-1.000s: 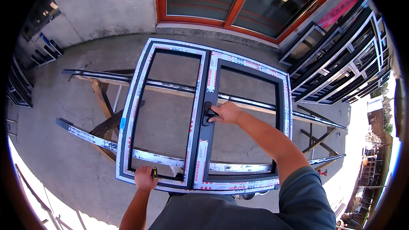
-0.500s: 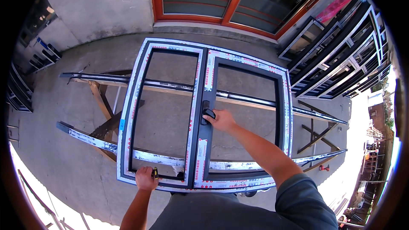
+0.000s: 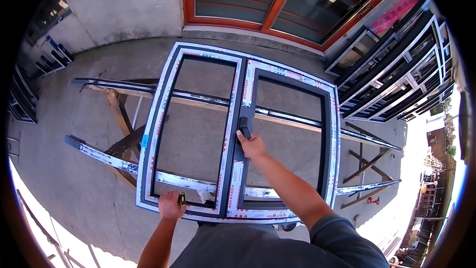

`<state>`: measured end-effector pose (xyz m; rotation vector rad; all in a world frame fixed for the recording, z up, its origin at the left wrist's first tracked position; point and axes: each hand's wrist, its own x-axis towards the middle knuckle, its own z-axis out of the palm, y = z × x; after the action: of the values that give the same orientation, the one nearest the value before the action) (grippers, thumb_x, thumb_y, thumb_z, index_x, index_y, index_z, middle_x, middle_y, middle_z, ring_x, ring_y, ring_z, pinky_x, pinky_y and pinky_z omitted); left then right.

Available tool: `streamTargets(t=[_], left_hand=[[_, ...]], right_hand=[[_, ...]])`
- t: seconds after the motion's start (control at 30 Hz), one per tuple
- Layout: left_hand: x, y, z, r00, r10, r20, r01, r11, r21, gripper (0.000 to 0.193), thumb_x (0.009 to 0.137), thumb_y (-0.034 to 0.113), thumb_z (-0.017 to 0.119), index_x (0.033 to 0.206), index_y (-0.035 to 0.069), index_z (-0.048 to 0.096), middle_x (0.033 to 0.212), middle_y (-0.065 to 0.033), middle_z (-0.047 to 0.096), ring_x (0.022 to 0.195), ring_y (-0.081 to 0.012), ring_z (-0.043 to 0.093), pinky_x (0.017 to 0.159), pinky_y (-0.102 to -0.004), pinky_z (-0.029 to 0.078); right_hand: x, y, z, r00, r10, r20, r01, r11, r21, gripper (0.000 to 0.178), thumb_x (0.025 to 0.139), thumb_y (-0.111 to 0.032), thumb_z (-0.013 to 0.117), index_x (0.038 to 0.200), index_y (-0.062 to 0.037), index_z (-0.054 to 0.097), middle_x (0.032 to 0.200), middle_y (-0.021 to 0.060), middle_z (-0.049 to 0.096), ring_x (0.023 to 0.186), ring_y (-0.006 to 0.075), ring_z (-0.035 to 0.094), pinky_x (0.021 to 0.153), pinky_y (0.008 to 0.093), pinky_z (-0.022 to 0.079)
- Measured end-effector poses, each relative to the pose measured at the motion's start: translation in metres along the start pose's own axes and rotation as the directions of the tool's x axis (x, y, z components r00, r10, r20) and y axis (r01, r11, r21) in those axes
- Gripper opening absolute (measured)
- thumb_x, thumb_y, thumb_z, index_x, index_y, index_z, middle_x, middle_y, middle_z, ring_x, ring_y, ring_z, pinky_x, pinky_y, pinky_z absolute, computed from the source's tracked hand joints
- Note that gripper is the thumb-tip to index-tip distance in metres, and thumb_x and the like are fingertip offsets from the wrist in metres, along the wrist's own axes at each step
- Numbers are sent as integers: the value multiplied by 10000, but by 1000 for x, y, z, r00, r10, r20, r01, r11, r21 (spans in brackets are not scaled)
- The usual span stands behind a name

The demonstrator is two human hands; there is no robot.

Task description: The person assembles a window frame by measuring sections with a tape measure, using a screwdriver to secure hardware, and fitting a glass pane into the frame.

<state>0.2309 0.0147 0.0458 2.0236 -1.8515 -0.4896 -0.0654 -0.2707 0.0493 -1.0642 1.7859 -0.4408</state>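
A two-panel window frame (image 3: 233, 168), dark grey with printed white protective film, lies flat in front of me. My right hand (image 3: 252, 147) is closed around the black window handle (image 3: 244, 128) on the middle upright, thumb along its top. At the near left corner, my left hand (image 3: 171, 205) rests against the frame's edge. Its curled fingers hold a small black-and-yellow tool (image 3: 182, 199), mostly hidden, so its kind is unclear. Both panel openings have no glass, and the floor shows through them.
Two long rails (image 3: 101, 158) on wooden trestles (image 3: 119, 114) carry the frame and stick out on both sides. Many finished frames (image 3: 396, 69) lean at the right wall. A red-brown sliding door (image 3: 270, 17) stands behind. A small red tool (image 3: 374, 201) lies on the floor at right.
My right hand has come nearer to me, and the window handle has swung to lie more along the upright. My left hand stays at the near left corner. The view has shifted slightly.
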Motion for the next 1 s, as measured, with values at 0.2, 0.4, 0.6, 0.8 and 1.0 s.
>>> streamTargets(t=[0.2, 0.4, 0.6, 0.8, 1.0], left_hand=[[-6, -9, 10, 999, -17, 44, 15, 999, 52, 297, 627, 144, 819, 816, 82, 599, 814, -129, 659, 833, -371, 642, 759, -507, 513], [-1, -4, 7, 998, -17, 64, 13, 998, 64, 244, 641, 144, 771, 810, 85, 604, 803, -132, 654, 818, -369, 638, 747, -507, 511], [-5, -9, 7, 996, -36, 81, 29, 995, 91, 284, 625, 160, 793, 829, 83, 611, 817, -126, 652, 825, -374, 637, 754, -504, 512], [-2, -11, 7, 994, -65, 92, 59, 996, 61, 231, 654, 116, 726, 843, 68, 602, 835, -121, 656, 878, -359, 634, 788, -479, 524], [-5, -6, 5, 987, -118, 113, 106, 989, 101, 247, 664, 131, 766, 857, 81, 620, 855, -101, 669, 876, -334, 631, 800, -449, 523]], right_hand=[[-24, -22, 40, 981, 188, -50, -135, 844, 519, 422, 1024, -387, 736, 840, -51, 559, 620, 22, 531, 440, 144, 480, 407, 340, 388], [-22, -18, 28, 992, 127, 7, -114, 866, 488, 392, 1040, -365, 711, 862, -50, 561, 616, 28, 532, 429, 146, 482, 401, 340, 390], [-15, -10, 24, 994, -3, 107, -39, 921, 389, 362, 1062, -328, 676, 870, -55, 535, 600, 33, 517, 415, 161, 488, 393, 360, 394], [-17, -15, 15, 986, -4, 167, -42, 961, 273, 368, 1069, -306, 657, 826, -68, 518, 626, 20, 498, 454, 152, 480, 439, 360, 432], [-17, -15, 11, 981, -22, 194, -29, 967, 253, 332, 1057, -289, 668, 845, -58, 556, 648, 17, 508, 490, 139, 487, 483, 352, 438]])
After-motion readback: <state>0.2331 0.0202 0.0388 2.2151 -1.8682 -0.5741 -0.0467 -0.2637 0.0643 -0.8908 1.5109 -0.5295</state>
